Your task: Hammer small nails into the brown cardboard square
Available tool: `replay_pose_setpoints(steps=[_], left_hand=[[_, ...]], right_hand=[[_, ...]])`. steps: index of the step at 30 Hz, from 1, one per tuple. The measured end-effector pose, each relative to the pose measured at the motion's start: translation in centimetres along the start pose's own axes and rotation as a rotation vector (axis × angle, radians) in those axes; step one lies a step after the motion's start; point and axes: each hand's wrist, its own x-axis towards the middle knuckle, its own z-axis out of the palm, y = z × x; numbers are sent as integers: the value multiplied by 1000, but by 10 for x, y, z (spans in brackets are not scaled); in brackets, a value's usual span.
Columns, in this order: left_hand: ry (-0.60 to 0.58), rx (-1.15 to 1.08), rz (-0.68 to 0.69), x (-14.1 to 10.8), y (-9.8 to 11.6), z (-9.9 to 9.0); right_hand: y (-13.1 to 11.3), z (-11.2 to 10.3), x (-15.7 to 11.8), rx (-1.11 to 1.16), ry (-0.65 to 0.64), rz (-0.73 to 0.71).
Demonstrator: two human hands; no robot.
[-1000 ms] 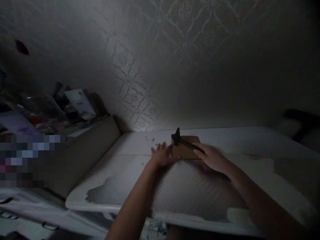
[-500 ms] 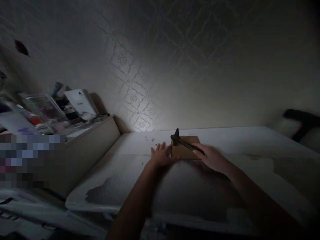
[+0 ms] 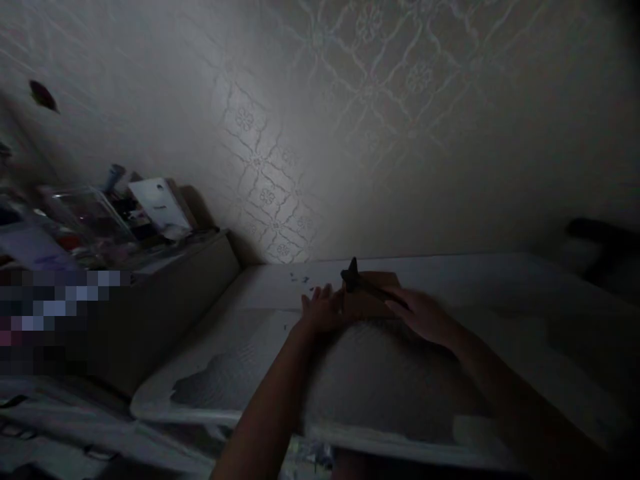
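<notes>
In the dim middle of the frame a small brown cardboard box (image 3: 367, 301) sits on the white table (image 3: 260, 293), close to the patterned wall (image 3: 310, 133), and both hands are on it. As far as the murk allows a judgement, the work on the box is under way rather than finished: the box looks whole, with the tool's head at its upper left corner, and no cut or opened flap can be made out. The left hand (image 3: 324, 311) lies spread and flat, fingers loose, pressed against the left side of the box to steady it — it grips nothing. The right hand (image 3: 423, 313) comes in from the right, its fingers wrapped round the handle of a dark tool (image 3: 361, 283) that slants across the top of the box; what kind of tool it is cannot be told. A few small scraps (image 3: 300, 280) lie on the table just left of the box. A shelf of clutter (image 3: 125, 220) fills the left of the frame, well apart from the hands.
</notes>
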Motion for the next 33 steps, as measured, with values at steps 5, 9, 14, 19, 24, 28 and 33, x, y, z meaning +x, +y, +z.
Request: replay_pose_setpoints(steps=[5, 9, 14, 19, 24, 28, 33], left_hand=[[-1, 28, 1, -1, -1, 0], [7, 7, 1, 0, -1, 0], [3, 25, -4, 1, -1, 0], [-5, 26, -2, 0, -1, 0], [-9, 35, -3, 0, -1, 0], [-15, 51, -9, -1, 0, -1], [-3, 30, -12, -1, 0, -1]], right_hand=[[1, 1, 0, 0, 1, 14], [3, 2, 0, 13, 1, 4], [2, 1, 1, 10, -5, 4], [1, 0, 0, 7, -4, 18], [3, 2, 0, -1, 8, -11], [4, 2, 1, -7, 15, -5], [5, 2, 1, -1, 11, 8]])
